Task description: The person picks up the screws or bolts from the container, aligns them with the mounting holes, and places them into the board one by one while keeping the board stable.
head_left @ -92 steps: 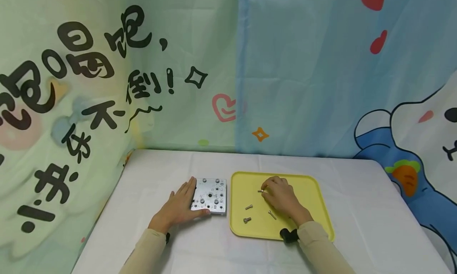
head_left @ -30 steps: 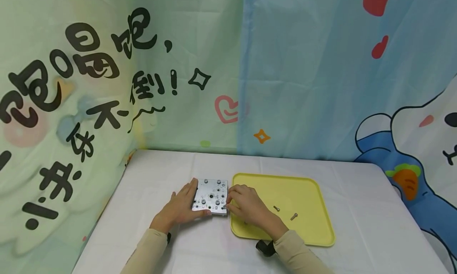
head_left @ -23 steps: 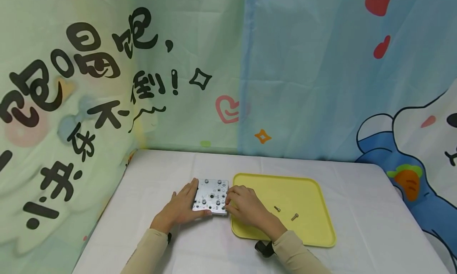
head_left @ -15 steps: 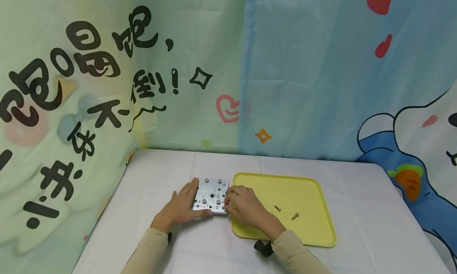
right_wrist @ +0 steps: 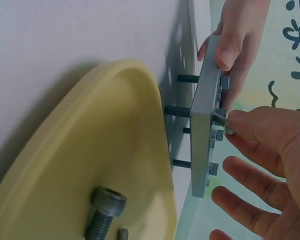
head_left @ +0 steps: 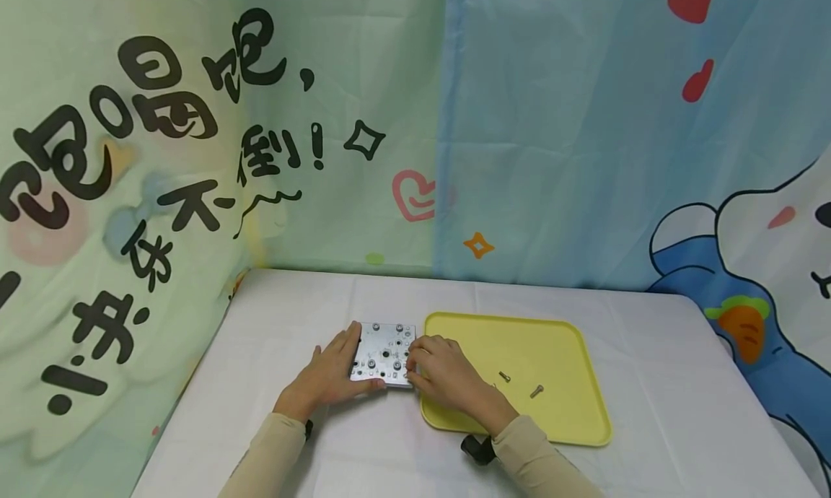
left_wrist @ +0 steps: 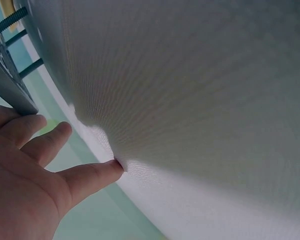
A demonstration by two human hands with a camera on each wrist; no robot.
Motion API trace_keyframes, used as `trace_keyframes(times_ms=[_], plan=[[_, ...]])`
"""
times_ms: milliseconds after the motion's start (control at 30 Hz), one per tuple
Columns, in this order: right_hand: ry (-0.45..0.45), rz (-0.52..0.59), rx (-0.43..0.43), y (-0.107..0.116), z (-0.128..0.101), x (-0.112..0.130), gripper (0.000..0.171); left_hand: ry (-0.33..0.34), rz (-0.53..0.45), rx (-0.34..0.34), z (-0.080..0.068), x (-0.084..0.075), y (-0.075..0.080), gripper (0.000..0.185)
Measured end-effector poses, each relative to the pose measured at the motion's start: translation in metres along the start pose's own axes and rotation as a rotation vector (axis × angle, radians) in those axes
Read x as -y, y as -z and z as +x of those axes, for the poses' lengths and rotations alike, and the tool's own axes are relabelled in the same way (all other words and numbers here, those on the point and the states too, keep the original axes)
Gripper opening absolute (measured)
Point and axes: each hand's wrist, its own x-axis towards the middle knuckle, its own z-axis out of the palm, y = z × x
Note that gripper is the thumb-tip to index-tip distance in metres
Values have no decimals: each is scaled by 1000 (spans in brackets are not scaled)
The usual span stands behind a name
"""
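My left hand (head_left: 327, 375) holds a square metal plate (head_left: 384, 343) by its left side, thumb along the near edge. In the left wrist view, one finger of the left hand (left_wrist: 27, 180) touches the white cloth. My right hand (head_left: 448, 372) is at the plate's right edge. The right wrist view shows that hand's thumb and index finger pinching a small screw (right_wrist: 220, 120), its threaded end against the plate's upper face. Several bolt heads sit on the plate (right_wrist: 202, 150), and threaded shanks stick out below it. The screw's head is mostly hidden by the fingertips.
A yellow tray (head_left: 545, 339) lies right of the plate, partly under my right forearm. In it lie a screw (head_left: 505, 377) and another screw (head_left: 537, 392); a larger socket-head bolt (right_wrist: 109, 202) shows in the right wrist view. White cloth (head_left: 363, 455) covers the table; printed curtains hang behind.
My right hand has moved left from over the tray to the plate's right edge, carrying a screw. Over the last second it barely shifts. My left hand stays on the plate.
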Motion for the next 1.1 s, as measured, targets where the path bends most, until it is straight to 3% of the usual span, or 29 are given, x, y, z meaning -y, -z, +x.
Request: trace_keyframes(times_ms=[200,400,533,700,1100], plan=[[13,14,-2,0,2,2,6,-12,5,1,0,0,0,122],[-55,32,10,7,-1,-3,5,-11,-9,-3,1,-1,1,123],[-91,25,10,14,-9,-12,5,-9,-12,-3,-1,-1,1,123],[-74,6,-22,18,-26,-22,9,-4,-10,1,-2,-2,1,123],[-93,81,134,14,-54,-31,9,1,-6,-1,-2,-2,0,123]])
